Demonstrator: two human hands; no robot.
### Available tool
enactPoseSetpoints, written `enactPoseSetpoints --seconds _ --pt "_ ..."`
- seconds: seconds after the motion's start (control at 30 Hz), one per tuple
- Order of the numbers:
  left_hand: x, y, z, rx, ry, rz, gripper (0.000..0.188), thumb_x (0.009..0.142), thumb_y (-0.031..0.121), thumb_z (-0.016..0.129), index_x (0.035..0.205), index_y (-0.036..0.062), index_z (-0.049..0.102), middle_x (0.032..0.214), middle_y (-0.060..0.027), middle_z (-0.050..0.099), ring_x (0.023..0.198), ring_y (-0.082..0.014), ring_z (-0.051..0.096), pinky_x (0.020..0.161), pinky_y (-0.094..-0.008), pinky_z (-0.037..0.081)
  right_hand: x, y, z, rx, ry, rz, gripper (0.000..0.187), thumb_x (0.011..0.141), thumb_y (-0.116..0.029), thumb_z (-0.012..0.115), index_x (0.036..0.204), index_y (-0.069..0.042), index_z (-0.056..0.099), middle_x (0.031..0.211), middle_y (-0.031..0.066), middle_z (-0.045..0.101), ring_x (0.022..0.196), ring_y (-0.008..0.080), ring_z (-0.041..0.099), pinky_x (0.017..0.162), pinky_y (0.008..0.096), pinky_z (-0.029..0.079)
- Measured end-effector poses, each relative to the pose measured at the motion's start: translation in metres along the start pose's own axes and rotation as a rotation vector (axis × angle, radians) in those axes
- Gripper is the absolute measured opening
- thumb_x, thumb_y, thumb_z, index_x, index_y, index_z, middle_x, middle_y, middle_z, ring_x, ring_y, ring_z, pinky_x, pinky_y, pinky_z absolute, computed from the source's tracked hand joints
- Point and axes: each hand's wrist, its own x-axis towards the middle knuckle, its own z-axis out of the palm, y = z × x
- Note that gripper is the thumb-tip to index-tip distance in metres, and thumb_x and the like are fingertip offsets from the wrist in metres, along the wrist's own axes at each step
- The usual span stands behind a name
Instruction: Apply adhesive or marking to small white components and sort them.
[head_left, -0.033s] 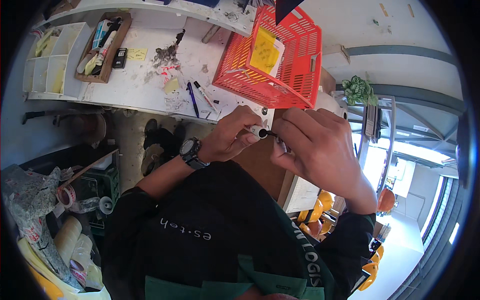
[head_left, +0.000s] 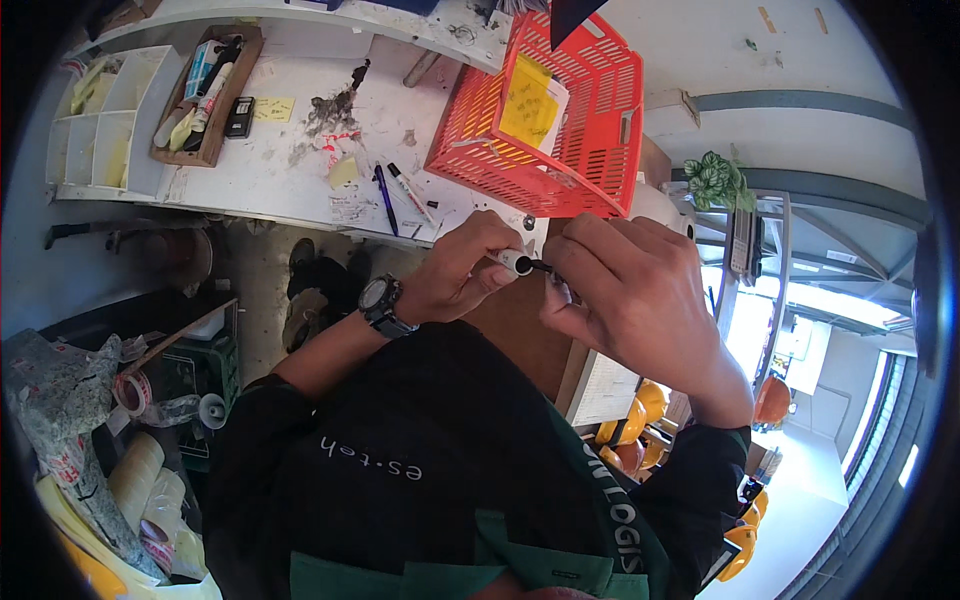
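We see the white tube [head_left: 514,262] in the left hand [head_left: 478,268], pinched between thumb and fingers. Its long axis runs roughly from 9 to 3 o'clock, and its dark mouth looks to 3 o'clock, toward the right hand [head_left: 632,288]. This one grips a thin dark piece [head_left: 541,266] just before the mouth (whether it touches the rim, we cannot tell). The left hand is the nearer. From the tube, we find the white table [head_left: 285,150] at 11 o'clock, the red basket [head_left: 478,115] at 12.
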Motion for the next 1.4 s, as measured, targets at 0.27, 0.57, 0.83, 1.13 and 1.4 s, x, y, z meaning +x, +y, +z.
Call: enactPoseSetpoints --seconds 0.27,0.57,0.83,1.13,1.4 --pt "-0.006 -0.006 -0.007 0.037 0.034 0.016 0.034 0.103 0.033 0.056 0.118 0.0021 0.056 0.095 -0.0124 0.056 0.081 -0.0248 0.055 0.073 -0.0357 0.046 0.000 0.006 0.010 0.001 0.022 -0.008 0.029 0.073 -0.021 0.072 0.100 -0.009 0.067 0.081 0.0044 0.056 0.065 0.0209 0.065 0.052 0.0344 0.051" --pt "-0.006 0.006 -0.015 0.095 0.018 -0.063 0.034 0.105 0.033 0.053 0.113 0.0004 0.057 0.095 -0.0132 0.057 0.083 -0.0258 0.056 0.075 -0.0351 0.046 -0.001 0.018 0.021 0.246 0.087 -0.005 0.024 0.075 -0.015 0.075 0.094 -0.005 0.064 0.082 0.0087 0.060 0.072 0.0296 0.064 0.063 0.0414 0.050" --pt "-0.002 0.013 -0.022 0.065 -0.038 -0.152 0.036 0.105 0.034 0.053 0.112 -0.0010 0.057 0.092 -0.0109 0.055 0.079 -0.0205 0.053 0.072 -0.0316 0.044 0.000 0.025 0.023 0.355 0.126 -0.104 0.032 0.071 -0.015 0.076 0.096 -0.003 0.062 0.087 0.0107 0.060 0.082 0.0327 0.064 0.073 0.0433 0.051" --pt "-0.003 0.010 -0.020 0.126 0.034 -0.078 0.036 0.104 0.036 0.055 0.113 0.0009 0.058 0.090 -0.0093 0.055 0.077 -0.0186 0.051 0.069 -0.0306 0.043 -0.007 0.019 0.023 0.257 0.175 -0.073 0.029 0.072 -0.015 0.075 0.094 -0.004 0.061 0.087 0.0100 0.058 0.080 0.0309 0.063 0.072 0.0425 0.052" --pt "-0.001 0.015 -0.023 0.165 -0.014 -0.079 0.036 0.104 0.036 0.057 0.114 0.0015 0.058 0.091 -0.0103 0.056 0.078 -0.0208 0.054 0.070 -0.0318 0.045 -0.007 0.019 0.024 0.266 0.215 -0.117 0.027 0.071 -0.013 0.074 0.092 -0.004 0.061 0.084 0.0089 0.057 0.079 0.0294 0.062 0.071 0.0419 0.052"
